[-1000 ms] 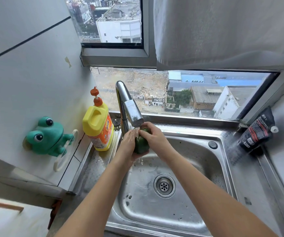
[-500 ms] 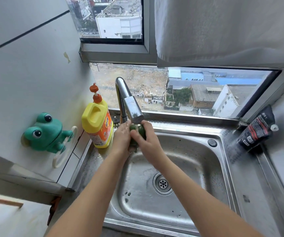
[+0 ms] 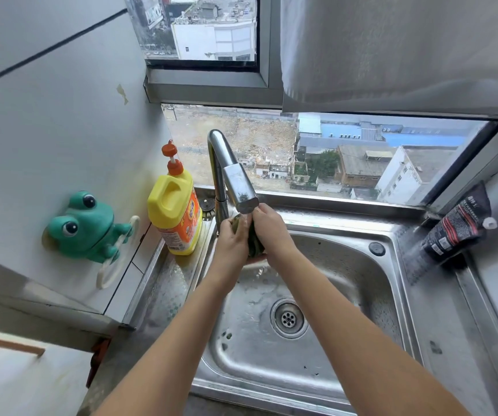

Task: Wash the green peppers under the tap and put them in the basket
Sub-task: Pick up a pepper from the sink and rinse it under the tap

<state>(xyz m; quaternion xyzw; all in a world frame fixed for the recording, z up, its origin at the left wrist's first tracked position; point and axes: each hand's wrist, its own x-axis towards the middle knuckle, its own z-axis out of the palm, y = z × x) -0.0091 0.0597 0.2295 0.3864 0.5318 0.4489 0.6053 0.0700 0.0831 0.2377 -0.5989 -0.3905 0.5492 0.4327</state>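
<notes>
A dark green pepper (image 3: 253, 242) is held between both hands directly under the spout of the chrome tap (image 3: 235, 181), over the steel sink (image 3: 346, 295). My left hand (image 3: 232, 239) grips its left side and my right hand (image 3: 270, 230) wraps its right side. Most of the pepper is hidden by the fingers. Water splashes into the basin below the hands. No basket is in view.
A yellow detergent bottle (image 3: 175, 211) with an orange pump stands on the sink's left ledge. A green frog holder (image 3: 85, 226) hangs on the left wall. A black pouch (image 3: 458, 226) leans in the right back corner. The drain (image 3: 288, 318) sits mid-basin.
Both hands have kept the pepper under the spout and shifted around it, turning it. The pepper now shows less between the fingers. The camera view moved slightly.
</notes>
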